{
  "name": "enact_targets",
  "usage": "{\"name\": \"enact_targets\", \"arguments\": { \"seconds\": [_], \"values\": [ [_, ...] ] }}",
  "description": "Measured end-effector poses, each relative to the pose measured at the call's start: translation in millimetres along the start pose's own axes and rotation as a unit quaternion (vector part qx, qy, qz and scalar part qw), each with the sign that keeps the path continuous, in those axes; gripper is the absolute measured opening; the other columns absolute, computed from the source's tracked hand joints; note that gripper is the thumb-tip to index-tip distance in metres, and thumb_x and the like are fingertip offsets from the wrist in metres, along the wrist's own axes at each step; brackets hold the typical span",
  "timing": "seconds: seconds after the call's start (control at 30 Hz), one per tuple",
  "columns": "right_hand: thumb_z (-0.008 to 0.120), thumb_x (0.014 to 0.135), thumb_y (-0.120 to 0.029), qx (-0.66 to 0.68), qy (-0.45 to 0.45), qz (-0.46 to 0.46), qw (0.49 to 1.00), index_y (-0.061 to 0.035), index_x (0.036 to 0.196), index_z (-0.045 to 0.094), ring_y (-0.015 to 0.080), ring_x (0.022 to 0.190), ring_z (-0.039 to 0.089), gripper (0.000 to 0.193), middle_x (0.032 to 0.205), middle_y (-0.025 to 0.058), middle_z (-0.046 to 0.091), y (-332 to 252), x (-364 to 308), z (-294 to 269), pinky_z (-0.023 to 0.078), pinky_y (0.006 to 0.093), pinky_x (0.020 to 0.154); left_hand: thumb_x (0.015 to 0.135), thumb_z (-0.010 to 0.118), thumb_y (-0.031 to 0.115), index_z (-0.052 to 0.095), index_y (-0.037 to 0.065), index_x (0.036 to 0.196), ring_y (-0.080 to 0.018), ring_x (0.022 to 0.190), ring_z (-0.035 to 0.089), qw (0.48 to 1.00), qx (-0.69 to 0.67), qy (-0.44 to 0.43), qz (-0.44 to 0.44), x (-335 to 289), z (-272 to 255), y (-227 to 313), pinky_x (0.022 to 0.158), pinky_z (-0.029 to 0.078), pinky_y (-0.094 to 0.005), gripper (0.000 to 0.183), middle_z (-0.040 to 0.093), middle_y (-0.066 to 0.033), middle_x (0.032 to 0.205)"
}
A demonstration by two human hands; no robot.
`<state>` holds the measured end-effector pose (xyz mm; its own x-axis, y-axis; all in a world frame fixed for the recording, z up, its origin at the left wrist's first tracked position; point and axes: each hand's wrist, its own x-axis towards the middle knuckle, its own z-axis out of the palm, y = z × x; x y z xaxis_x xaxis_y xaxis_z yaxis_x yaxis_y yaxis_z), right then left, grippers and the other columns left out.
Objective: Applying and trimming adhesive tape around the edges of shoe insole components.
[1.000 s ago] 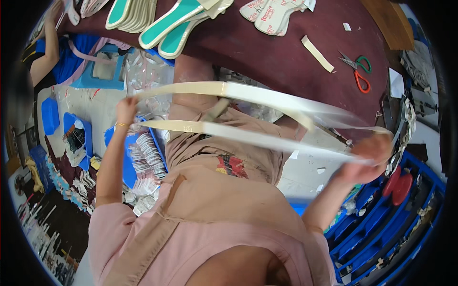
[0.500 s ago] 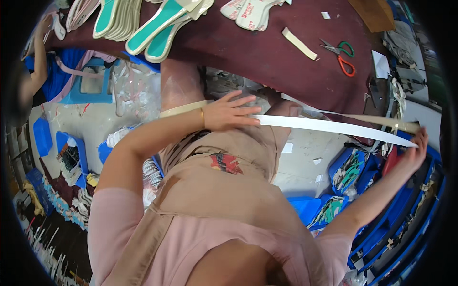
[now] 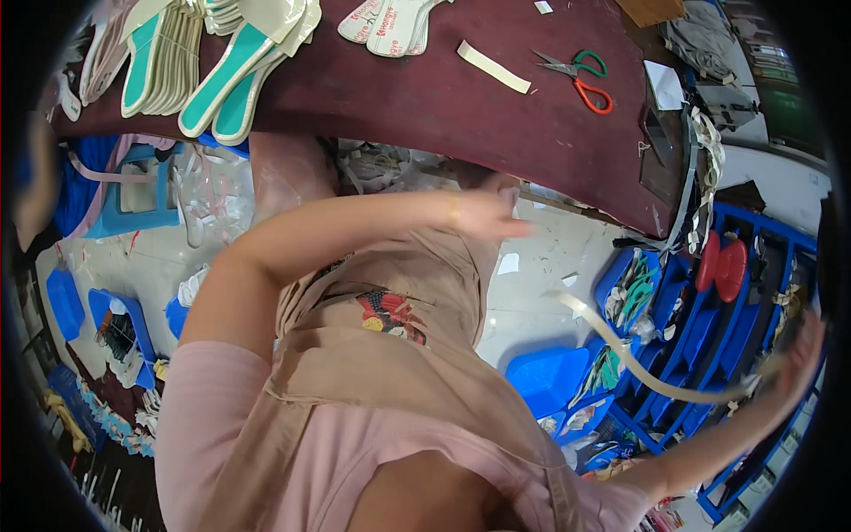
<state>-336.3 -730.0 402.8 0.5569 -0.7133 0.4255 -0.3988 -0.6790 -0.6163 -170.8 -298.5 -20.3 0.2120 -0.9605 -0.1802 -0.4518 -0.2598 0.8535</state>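
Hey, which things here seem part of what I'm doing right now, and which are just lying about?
Apparently in use:
- long cream strip, trailing by your blurred right hand
- left hand, nothing visible in it

Lying about, untouched:
- scissors with red and green handles
- short cream strip
- teal-and-cream insole-shaped pieces
- blue bin

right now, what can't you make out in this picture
Head view, right hand: blur hides whether it grips the cream strip.
Head view, left hand: blur merges the fingers.
Head view, brown board: cut off by the upper edge.
Head view, co-worker's arm: blurred.
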Motion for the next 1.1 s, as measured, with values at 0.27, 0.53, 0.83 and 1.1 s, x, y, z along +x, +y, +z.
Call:
{"name": "enact_targets", "arguments": {
  "seconds": [0.27, 0.53, 0.83, 1.1],
  "values": [
    [0.048, 0.093, -0.019, 0.339, -0.671, 0.178, 0.635, 0.0051, 0.099, 0.054, 0.0171, 0.044, 0.055, 0.025, 0.067, 0.0147, 0.061, -38, -259, 204, 0.045, 0.0264, 0.042, 0.094, 0.039, 0.043, 0.046, 0.005, 0.123, -0.0179, 0.091, 0.058, 0.532, -0.753, 0.110, 0.370, -44, -104, 114, 0.075, 0.047, -0.0317, 0.048, 0.058, -0.0057, 0.110],
    [0.055, 0.089, -0.016, 0.146, -0.832, 0.203, 0.496, 0.0007, 0.100, 0.063, 0.0195, 0.090, 0.061, 0.022, 0.092, 0.0084, 0.066, 34, -309, 251, 0.046, 0.0292, 0.081, 0.096, 0.045, 0.025, 0.049, 0.001, 0.100, -0.0094, 0.055, 0.031, 0.439, -0.728, 0.411, 0.330, -175, -137, 23, 0.050, 0.033, -0.0235, 0.025, 0.035, 0.0013, 0.067],
    [0.059, 0.072, 0.001, 0.014, -0.370, -0.331, 0.868, -0.0029, 0.092, 0.055, 0.0289, 0.093, 0.058, 0.021, 0.101, 0.0141, 0.059, -18, -130, 458, 0.045, 0.0364, 0.081, 0.079, 0.064, 0.046, 0.054, 0.002, 0.099, -0.0275, 0.074, 0.055, 0.822, 0.125, 0.530, -0.169, -183, -95, 28, 0.068, 0.044, -0.0358, 0.049, 0.056, -0.0130, 0.083],
    [0.061, 0.068, 0.001, -0.102, -0.399, -0.350, 0.842, -0.0035, 0.102, 0.047, 0.0297, 0.084, 0.055, 0.037, 0.087, 0.0126, 0.053, 2, -138, 481, 0.045, 0.0371, 0.073, 0.090, 0.055, 0.034, 0.056, 0.004, 0.082, -0.0039, 0.053, 0.037, 0.710, -0.494, 0.460, -0.200, -169, -48, -26, 0.048, 0.033, -0.0218, 0.031, 0.039, 0.0044, 0.061]
  ]
}}
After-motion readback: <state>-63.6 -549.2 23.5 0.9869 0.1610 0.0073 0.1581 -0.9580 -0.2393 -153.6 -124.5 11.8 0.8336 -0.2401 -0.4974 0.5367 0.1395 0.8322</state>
